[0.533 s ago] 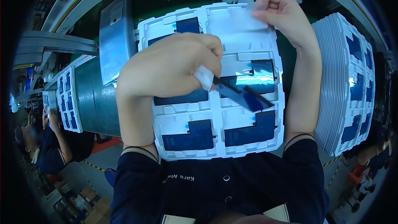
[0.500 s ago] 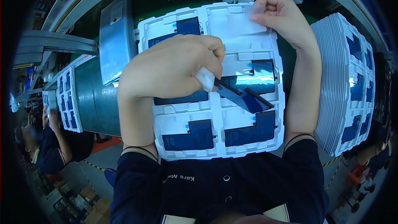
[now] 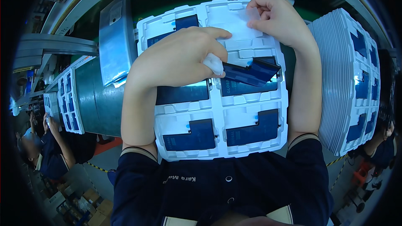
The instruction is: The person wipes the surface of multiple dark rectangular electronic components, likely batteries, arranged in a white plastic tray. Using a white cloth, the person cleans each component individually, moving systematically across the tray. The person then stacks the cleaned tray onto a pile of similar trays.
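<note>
Battery (image 3: 248, 74) higher, end in left hand (image 3: 180, 56)

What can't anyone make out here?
All in the head view:
Flat, dark-blue held piece, inner end: hidden inside the left hand.
Dark-blue L-shaped piece, upper left of the white plastic tray: partly covered by that hand.
Thin translucent sheet at the right hand: outline too faint against the tray.
White tray stack, lower contents: covered by its top tray.

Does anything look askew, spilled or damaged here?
Nothing looks plainly spilled or damaged. Only the dark flat piece in the left hand is askew: it tilts above the white tray, whereas other dark pieces lie in its pockets.
</note>
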`<state>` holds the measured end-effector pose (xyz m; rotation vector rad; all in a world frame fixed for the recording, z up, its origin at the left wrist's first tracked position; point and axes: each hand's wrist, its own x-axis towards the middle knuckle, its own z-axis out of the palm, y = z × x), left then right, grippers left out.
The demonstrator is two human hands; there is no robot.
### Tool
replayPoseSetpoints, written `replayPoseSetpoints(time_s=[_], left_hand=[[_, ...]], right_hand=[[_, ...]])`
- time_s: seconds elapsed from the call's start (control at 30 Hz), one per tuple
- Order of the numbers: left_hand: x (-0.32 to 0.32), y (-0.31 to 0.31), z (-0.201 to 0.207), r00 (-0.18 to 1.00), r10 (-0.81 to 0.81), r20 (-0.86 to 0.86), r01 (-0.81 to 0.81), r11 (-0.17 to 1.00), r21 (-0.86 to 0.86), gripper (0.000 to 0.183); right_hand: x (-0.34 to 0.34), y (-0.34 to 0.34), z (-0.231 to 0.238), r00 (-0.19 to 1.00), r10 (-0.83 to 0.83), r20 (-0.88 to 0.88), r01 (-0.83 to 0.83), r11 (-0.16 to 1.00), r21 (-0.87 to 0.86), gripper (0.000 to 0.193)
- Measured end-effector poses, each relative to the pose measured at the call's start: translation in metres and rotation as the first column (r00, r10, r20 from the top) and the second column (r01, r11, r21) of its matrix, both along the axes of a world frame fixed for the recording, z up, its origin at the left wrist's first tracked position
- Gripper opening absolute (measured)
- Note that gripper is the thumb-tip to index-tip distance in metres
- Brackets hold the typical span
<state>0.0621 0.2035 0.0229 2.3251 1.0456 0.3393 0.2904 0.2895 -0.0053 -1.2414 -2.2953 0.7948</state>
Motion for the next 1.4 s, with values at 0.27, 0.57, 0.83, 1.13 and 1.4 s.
replayPoseSetpoints(time_s=[0.27, 0.57, 0.83, 1.13, 1.4], left_hand=[[0.002, 0.016, -0.002, 0.923, 0.348, 0.164, -0.334, 0.937, -0.106, 0.023], [0.021, 0.028, -0.025, 0.876, 0.482, -0.005, -0.474, 0.864, 0.167, 0.030], [0.012, 0.020, -0.003, 0.225, 0.540, 0.811, -0.158, 0.842, -0.517, 0.032], [0.035, 0.011, -0.008, -0.018, 0.569, 0.822, -0.194, 0.804, -0.561, 0.033], [0.037, 0.012, -0.012, -0.097, 0.612, 0.785, -0.126, 0.774, -0.620, 0.031]], right_hand=[[0.021, 0.015, 0.004, 0.935, -0.015, -0.354, -0.045, 0.986, -0.160, 0.034], [0.027, 0.021, -0.011, 0.950, 0.107, -0.295, -0.155, 0.978, -0.142, 0.031], [0.011, 0.007, 0.007, 0.946, 0.075, -0.316, -0.087, 0.996, -0.024, 0.033], [-0.032, -0.036, 0.018, 0.774, -0.021, -0.633, -0.135, 0.971, -0.197, 0.035], [-0.033, -0.032, 0.010, 0.751, -0.161, -0.641, 0.073, 0.984, -0.162, 0.025]])
